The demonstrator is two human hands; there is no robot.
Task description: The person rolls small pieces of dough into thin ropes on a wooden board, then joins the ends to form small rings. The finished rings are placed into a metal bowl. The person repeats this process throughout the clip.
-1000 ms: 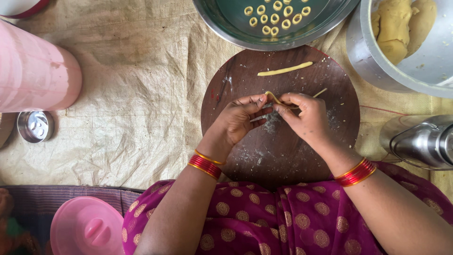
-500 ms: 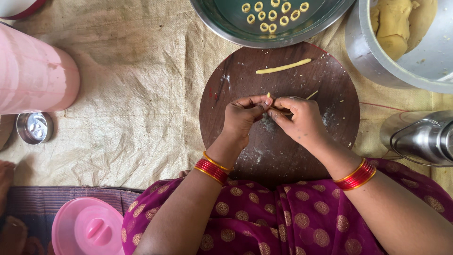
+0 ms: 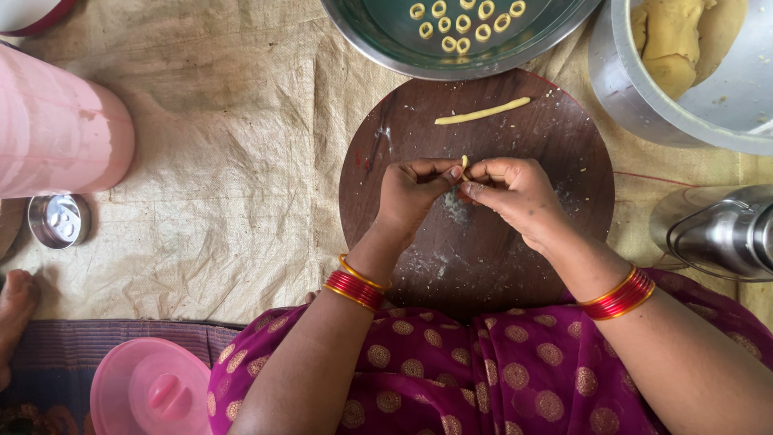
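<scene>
My left hand [image 3: 411,193] and my right hand [image 3: 511,189] meet over a round dark wooden board [image 3: 564,153], fingertips pinched together on a small strip of yellow dough [image 3: 464,163]. Only its tip shows between the fingers. A second thin dough strip [image 3: 481,111] lies on the board just beyond my hands. Flour crumbs dot the board near my wrists. Both wrists wear red and gold bangles.
A steel bowl [image 3: 378,48] with several small dough rings [image 3: 463,24] sits beyond the board. A steel pot [image 3: 636,97] at top right holds a lump of dough [image 3: 672,36]. A steel vessel [image 3: 717,234] stands right. A pink container [image 3: 56,137], small steel lid [image 3: 58,219] and pink lid [image 3: 149,391] are left.
My hands have drawn closer together over the board, and the dough piece is now mostly hidden between the fingertips. The view has shifted slightly upward.
</scene>
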